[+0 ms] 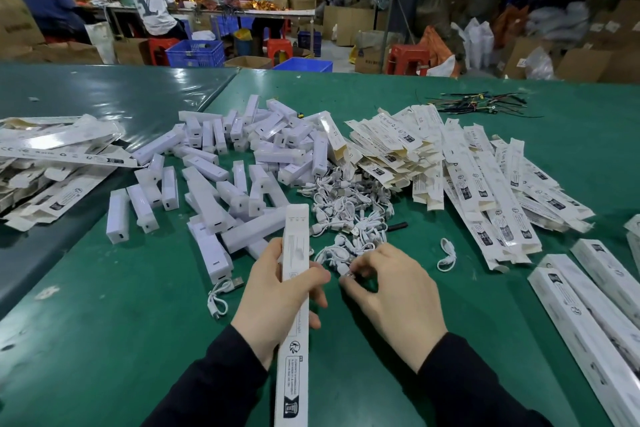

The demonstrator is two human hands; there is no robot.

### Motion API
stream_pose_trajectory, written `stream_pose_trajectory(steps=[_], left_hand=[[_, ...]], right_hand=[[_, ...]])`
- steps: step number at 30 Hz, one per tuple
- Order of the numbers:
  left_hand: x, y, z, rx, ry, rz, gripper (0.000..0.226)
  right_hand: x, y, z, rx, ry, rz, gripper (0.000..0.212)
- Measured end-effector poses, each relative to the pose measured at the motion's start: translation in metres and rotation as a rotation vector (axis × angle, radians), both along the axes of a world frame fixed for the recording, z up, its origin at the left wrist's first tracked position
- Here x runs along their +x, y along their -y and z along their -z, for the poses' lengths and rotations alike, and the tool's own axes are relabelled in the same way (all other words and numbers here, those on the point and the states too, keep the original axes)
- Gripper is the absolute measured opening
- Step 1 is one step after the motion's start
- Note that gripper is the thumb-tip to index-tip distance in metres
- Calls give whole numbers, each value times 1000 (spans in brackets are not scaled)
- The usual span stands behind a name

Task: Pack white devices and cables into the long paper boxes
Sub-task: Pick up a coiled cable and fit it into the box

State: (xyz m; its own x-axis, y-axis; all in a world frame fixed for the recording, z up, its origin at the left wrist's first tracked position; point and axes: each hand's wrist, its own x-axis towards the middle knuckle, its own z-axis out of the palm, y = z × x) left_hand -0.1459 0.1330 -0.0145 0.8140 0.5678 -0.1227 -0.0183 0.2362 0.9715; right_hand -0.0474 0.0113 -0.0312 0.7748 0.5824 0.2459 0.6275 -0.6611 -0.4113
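On the table, a heap of devices lies at the middle, reaching toward the left. Just right of it, touching, sits a pile of cables, and right of that a spread of flat boxes runs toward the right edge. More flat boxes lie at the left edge. Packed boxes lie at the near right corner. A bundle of wires lies near the far edge. Toward the near edge, the left hand holds a long box in front of the devices; the right hand rests beside it at the cables' near fringe.

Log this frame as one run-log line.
left hand: grips long paper box | right hand: pinches cable at cable pile edge | device in box: cannot tell
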Motion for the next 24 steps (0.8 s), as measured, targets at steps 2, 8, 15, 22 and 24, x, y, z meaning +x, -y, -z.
stream_pose_trajectory(steps=[2,8,15,22,24], left_hand=[[0,0,0,-8,-7,-24,30],[-1,-8,0,-24,-16,-55,29],[0,-10,-3,-109,-43,22,35],[-3,-12,-12,-345,-107,223,45],[-3,-10,-12,-289,-132,234,47]], right_hand=[[4,4,-1,181,-60,-38,12],[10,11,-11,649,-138,-156,3],[13,18,-19,549,14,-333,16],[22,29,-28,436,-4,-507,14],[19,28,-27,428,-34,-528,14]])
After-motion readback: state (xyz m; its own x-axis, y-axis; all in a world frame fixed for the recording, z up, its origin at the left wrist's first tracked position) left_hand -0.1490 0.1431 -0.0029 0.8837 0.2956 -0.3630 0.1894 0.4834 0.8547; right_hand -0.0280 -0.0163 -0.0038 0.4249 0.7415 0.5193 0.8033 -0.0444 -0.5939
